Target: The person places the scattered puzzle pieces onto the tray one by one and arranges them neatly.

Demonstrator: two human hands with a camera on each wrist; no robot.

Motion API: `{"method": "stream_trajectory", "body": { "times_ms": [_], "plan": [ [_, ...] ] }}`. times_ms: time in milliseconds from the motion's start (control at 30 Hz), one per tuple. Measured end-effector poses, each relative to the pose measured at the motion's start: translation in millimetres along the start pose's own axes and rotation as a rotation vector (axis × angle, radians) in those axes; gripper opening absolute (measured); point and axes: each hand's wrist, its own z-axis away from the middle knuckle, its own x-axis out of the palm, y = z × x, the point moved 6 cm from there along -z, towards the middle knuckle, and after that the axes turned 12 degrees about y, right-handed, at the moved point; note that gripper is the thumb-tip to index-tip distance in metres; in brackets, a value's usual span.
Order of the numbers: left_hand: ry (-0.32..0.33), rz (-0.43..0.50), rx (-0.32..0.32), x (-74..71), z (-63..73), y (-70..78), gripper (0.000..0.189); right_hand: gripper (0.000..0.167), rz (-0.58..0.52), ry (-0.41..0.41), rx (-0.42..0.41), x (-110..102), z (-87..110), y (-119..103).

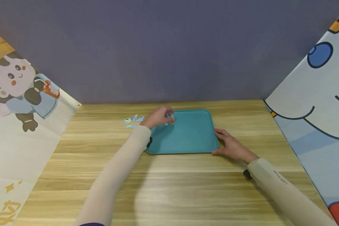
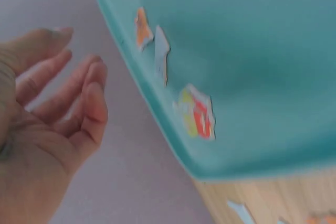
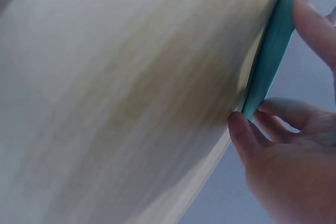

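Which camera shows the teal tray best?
The head view: the tray appears almost whole, partly covered by the left hand. The left wrist view shows one cropped corner; the right wrist view, just an edge.

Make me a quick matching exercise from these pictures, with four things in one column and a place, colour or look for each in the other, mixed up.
1. tray
2. left hand
3. right hand
4. table

A. touching the tray's right edge
B. wood-grained
C. near the tray's far left corner
D. teal

Right pairs: 1-D, 2-C, 3-A, 4-B.
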Motion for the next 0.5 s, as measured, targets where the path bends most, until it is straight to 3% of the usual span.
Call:
{"method": "stream_trajectory", "body": {
  "times_ms": [133, 333, 500],
  "plan": [
    [-0.025, 0.027, 0.079, -11.1, 8.2, -1.4, 0.035, 0.100, 0.005, -0.004, 0.007, 0.8, -0.3, 1.3],
    [-0.071, 0.092, 0.084, -26.2, 24.5, -7.7, 0.034, 0.099, 0.004, 0.016, -0.011, 0.9, -0.4, 0.0],
    [-0.054, 0.109, 0.107, -37.1, 37.7, -14.0, 0.030, 0.099, 0.001, 0.023, -0.018, 0.0, -0.8, 0.0]
  ]
}}
